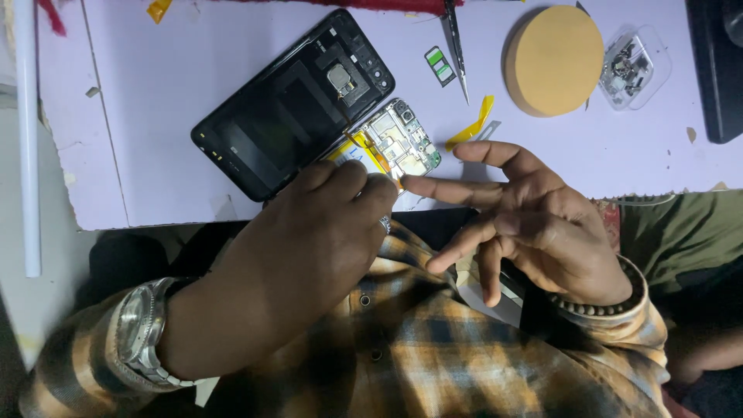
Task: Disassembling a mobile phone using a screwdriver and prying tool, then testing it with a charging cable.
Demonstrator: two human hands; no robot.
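An opened phone (398, 141) lies at the near edge of a pale lavender board (155, 116), its circuit board and yellow-labelled battery showing. Its black back cover (286, 108) lies beside it to the left, inner side up, joined by a thin cable. My left hand (309, 248), with a metal watch on the wrist, covers the phone's lower half, fingers curled onto it. My right hand (526, 224), with a bead bracelet, is spread, its index fingertip touching the phone's edge by the circuit board. What is under my left fingers is hidden.
Tweezers (458, 54) and a small card tray (439, 66) lie at the back. A round tan disc (553, 60) and a clear box of small parts (631, 68) sit to the right. A yellow strip (474, 124) lies near my right hand. A white tube (27, 139) runs along the left.
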